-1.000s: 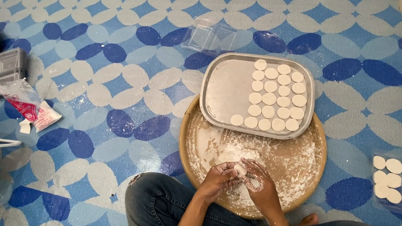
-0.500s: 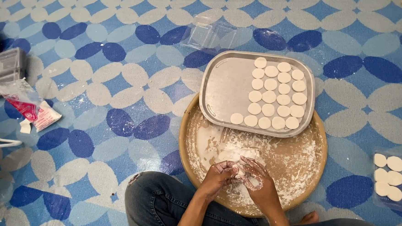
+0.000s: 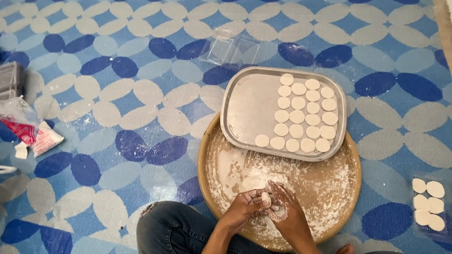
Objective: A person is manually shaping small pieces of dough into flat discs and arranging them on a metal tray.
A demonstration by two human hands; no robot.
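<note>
My left hand (image 3: 246, 206) and my right hand (image 3: 285, 209) are pressed together over a round wooden tray (image 3: 347, 179) dusted with white flour. Both are closed around a small lump of white dough (image 3: 266, 199), of which only a bit shows between the fingers. A rectangular metal tray (image 3: 247, 107) rests on the far rim of the wooden tray. Its right half carries several flat white dough discs (image 3: 305, 115) in rows. My knees in blue jeans (image 3: 179, 238) lie under the near edge.
A blue and cream patterned floor mat (image 3: 134, 112) lies underneath. A clear plastic container (image 3: 230, 50) sits beyond the metal tray. At left are a red and white plastic bag (image 3: 27, 129) and grey boxes (image 3: 1, 84). At right a clear pack of white discs (image 3: 433, 207).
My hands have stayed over the near part of the wooden tray and closed more tightly on the dough lump. The trays have not moved.
</note>
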